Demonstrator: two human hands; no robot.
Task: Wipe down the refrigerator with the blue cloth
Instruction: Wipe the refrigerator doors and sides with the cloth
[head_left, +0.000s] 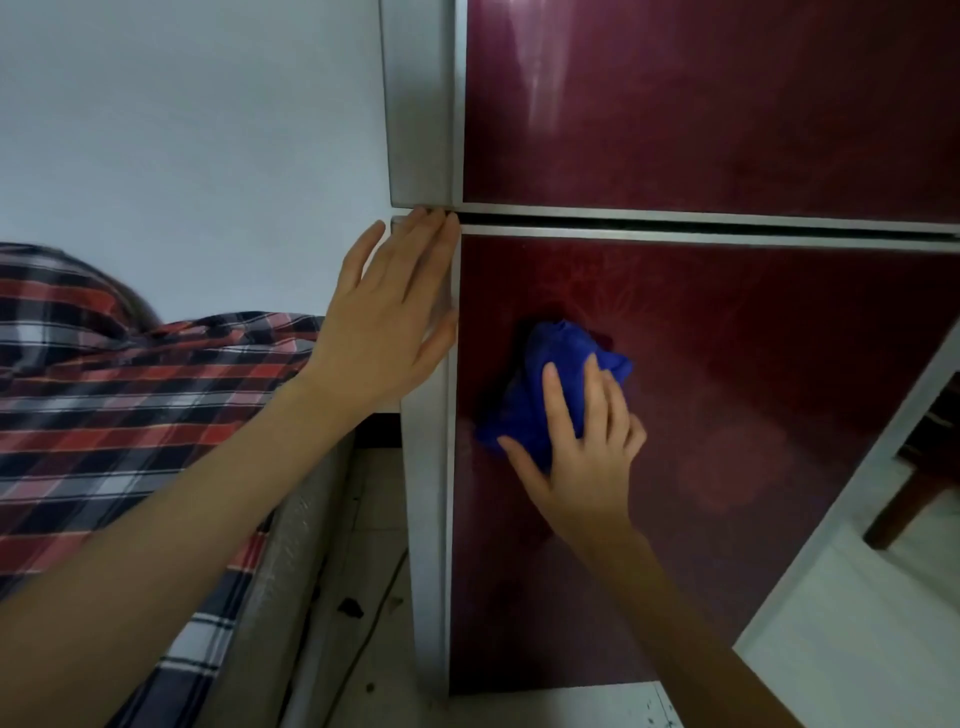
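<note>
A: Where is the blue cloth (540, 384)?

B: Bunched up against the lower door (753, 415) of the refrigerator (727, 104), on the dark red panel, near its left edge and a little below the gap between the 2 doors.

A: What has it?

B: The right grip (587, 467), a bare hand. Its fingers (561, 400) lie fairly straight over the cloth and the thumb runs along the cloth's lower edge. It presses the cloth flat to the door rather than clenching round it.

A: And the other one?

B: The left grip (384, 312) is released: palm flat and fingers straight, resting on the silver left edge of the lower door. The fingertips reach up to the gap under the upper door, and the thumb lies along the frame, well apart from the cloth.

A: What else is around?

B: To the left there is a bed (291, 545) with a red, black and white plaid sheet (104, 405), close beside the refrigerator, and a pale wall (182, 130) behind it. A strip of light floor (363, 519) shows between the 2 — some dark specks lie on it. At the far right, a dark wooden furniture leg (904, 499) stands on the floor.
</note>
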